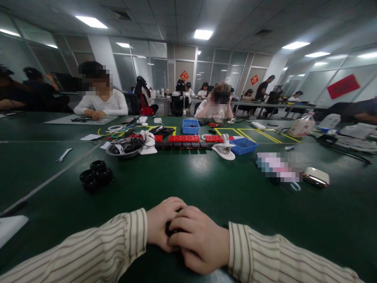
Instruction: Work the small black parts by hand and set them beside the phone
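Note:
My left hand [160, 224] and my right hand [198, 239] meet at the near edge of the green table [206, 188], both in striped sleeves. Their fingers are curled together around a small black object [170, 228], mostly hidden between them. What the object is cannot be told. A cluster of black rings [96, 175] lies to the left, well apart from my hands.
A metal bowl of cables [125, 147], red power strips [184, 138], a white clamp device [224, 148] and two blue bins [243, 145] sit mid-table. A small white case [316, 177] lies at right. Other people sit across the table and at tables behind.

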The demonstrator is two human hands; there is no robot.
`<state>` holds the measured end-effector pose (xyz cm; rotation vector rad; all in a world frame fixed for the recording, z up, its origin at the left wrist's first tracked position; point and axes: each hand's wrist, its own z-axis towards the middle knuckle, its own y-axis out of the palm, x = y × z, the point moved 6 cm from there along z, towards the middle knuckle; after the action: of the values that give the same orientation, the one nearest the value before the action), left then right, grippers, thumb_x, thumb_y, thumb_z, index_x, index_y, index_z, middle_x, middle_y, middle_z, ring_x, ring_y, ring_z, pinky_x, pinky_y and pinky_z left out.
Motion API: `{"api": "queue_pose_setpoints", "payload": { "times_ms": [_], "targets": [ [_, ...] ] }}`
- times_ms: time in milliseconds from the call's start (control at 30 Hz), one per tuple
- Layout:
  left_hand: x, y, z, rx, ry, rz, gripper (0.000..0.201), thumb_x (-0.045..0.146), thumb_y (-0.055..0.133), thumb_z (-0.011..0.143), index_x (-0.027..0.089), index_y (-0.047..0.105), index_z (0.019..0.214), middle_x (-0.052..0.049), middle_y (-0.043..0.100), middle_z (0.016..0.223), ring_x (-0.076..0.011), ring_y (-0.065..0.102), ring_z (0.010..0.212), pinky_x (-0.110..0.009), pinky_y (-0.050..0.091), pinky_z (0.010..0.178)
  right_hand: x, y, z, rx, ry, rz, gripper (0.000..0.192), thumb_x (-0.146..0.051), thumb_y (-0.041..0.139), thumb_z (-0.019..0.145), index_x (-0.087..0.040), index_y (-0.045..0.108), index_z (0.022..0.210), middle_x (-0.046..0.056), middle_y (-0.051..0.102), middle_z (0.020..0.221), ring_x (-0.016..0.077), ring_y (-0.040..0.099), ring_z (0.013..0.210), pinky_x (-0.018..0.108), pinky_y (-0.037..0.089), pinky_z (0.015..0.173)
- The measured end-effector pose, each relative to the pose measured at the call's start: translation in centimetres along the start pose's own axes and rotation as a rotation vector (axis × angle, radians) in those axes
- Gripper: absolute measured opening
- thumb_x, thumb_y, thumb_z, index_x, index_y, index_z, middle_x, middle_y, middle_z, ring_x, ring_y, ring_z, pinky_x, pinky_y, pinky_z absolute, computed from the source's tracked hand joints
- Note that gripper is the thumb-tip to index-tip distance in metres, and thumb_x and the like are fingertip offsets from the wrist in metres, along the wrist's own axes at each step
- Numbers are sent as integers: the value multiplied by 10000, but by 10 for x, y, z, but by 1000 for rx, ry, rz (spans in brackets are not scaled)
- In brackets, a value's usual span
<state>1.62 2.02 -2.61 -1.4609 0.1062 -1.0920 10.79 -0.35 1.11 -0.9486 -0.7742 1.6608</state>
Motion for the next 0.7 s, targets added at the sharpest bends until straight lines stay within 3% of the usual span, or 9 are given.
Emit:
{"api": "queue_pose_setpoints", "payload": {
  "times_ms": [100,200,333,433,533,700],
  "targets": [
    [1,2,0,7,43,10,610,405,735,490,221,552,1042,-41,544,1062,-273,466,1028,-430,292,1001,-4,-2,1,50,-53,45,288,-253,341,735,-160,516,945,59,546,957,175,457,944,358,337,898],
    [5,2,-1,25,26,8,640,442,726,533,211,518,1093,-48,554,1083,-267,480,1025,-439,290,999,-3,-11,1,159,18,49,346,-346,315,831,-135,481,1049,86,536,1013,183,458,982,366,344,894],
    [5,1,-4,135,-220,59,643,544,738,490,161,541,967,-63,575,916,-251,528,827,-421,421,798,10,-16,-5,232,274,-8,561,-595,280,864,-109,498,1041,108,516,954,196,452,863,362,364,775],
    [6,6,-7,125,-329,117,528,548,723,519,160,555,836,-34,567,784,-224,521,729,-391,421,718,18,-11,-8,187,383,-50,592,-622,248,863,-112,545,898,89,502,830,178,427,758,336,345,699],
    [6,7,-5,79,-313,108,407,450,731,552,163,549,778,-15,560,766,-203,519,733,-350,410,723,18,-9,-7,157,364,-65,470,-513,296,882,-121,550,830,74,503,785,165,421,730,316,326,673],
    [7,6,0,-26,-134,41,355,304,755,500,174,557,765,23,547,764,-173,522,739,-299,390,725,6,-9,-2,122,128,49,247,-280,368,801,-134,544,894,72,538,874,160,445,818,311,370,736]
  ]
}}
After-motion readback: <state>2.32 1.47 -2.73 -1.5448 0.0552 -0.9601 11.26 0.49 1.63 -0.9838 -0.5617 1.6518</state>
